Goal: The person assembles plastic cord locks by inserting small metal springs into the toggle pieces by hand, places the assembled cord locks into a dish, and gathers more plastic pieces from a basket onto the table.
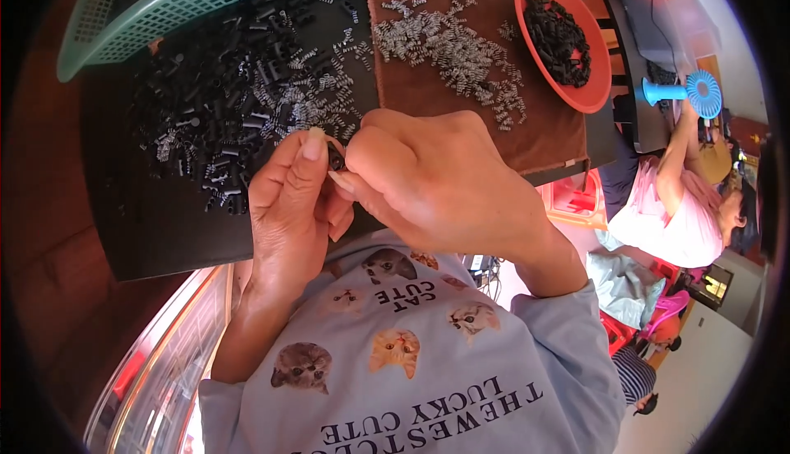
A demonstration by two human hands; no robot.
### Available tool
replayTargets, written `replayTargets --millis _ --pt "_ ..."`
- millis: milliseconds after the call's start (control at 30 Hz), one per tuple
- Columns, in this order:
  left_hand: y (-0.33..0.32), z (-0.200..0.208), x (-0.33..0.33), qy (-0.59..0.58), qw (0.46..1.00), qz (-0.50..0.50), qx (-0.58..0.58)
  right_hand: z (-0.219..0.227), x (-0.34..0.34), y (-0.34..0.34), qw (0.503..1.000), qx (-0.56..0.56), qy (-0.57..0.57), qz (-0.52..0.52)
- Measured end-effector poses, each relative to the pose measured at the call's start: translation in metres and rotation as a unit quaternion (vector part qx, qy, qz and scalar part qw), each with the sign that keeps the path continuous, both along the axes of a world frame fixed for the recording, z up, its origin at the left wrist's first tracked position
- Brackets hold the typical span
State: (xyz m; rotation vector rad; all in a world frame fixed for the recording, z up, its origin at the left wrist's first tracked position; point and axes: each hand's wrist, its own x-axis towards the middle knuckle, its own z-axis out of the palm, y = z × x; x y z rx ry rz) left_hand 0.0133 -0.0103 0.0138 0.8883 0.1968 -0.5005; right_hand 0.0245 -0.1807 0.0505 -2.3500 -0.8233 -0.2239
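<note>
My left hand (292,199) and right hand (428,178) pinch one small black tube (336,158) between their fingertips, above the near edge of a dark mat (164,223) strewn with black tubes (222,83) and springs (453,51).

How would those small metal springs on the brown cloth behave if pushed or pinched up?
The springs look like thin wire coils, so probably very light and squashy. They lie clumped, so likely to snag together and lift in tangles. The brown cloth probably stops them rolling. Single ones look tiny beside the left hand, so likely fiddly to pinch.
</note>
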Motion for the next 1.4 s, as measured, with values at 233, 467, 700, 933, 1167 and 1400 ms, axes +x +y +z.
replayTargets --millis 233,467,700,933,1167,1400 --pt "-0.002 0.004 -0.002 0.028 0.999 -0.014 -0.025 -0.003 0.000 -0.006 0.999 0.031 -0.020 0.004" --pt "-0.003 0.000 -0.003 -0.006 0.997 -0.065 -0.045 0.004 -0.002 -0.017 0.997 0.062 -0.032 0.044" --pt "-0.003 -0.006 0.000 0.047 0.979 -0.112 -0.165 0.007 -0.008 -0.058 0.996 0.074 0.017 -0.050" --pt "-0.011 -0.011 -0.005 0.019 0.981 -0.132 -0.144 -0.001 -0.012 -0.120 0.976 -0.018 0.084 -0.198" --pt "-0.016 -0.011 -0.006 0.018 0.982 -0.132 -0.134 -0.005 -0.005 -0.117 0.975 -0.124 0.052 -0.175" --pt "-0.022 -0.009 -0.004 0.018 0.982 -0.131 -0.135 -0.012 0.005 -0.122 0.974 -0.155 0.032 -0.162"
